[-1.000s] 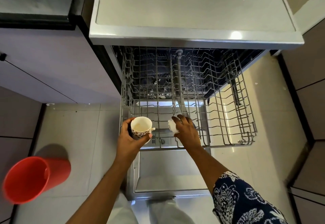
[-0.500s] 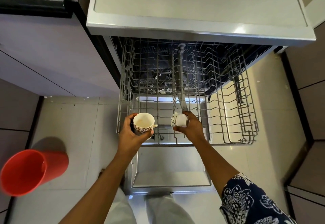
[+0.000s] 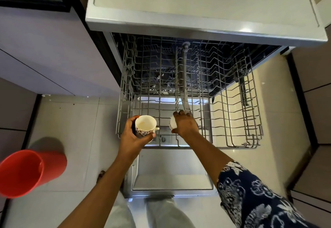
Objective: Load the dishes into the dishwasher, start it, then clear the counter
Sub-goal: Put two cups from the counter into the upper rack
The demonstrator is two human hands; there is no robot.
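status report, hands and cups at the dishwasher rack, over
Left grip holds patterned white ceramic teacup, mouth up, over front of grey wire rack. Right grip holds small white cup beside upright tines.

At frame centre, the left hand (image 3: pixel 133 138) grips an upright patterned cup (image 3: pixel 145 125) over the pulled-out wire rack (image 3: pixel 232 113); the right hand (image 3: pixel 185 125) holds a white cup (image 3: pixel 172 125) inside it. A red bucket (image 3: pixel 26 172) sits lower left.
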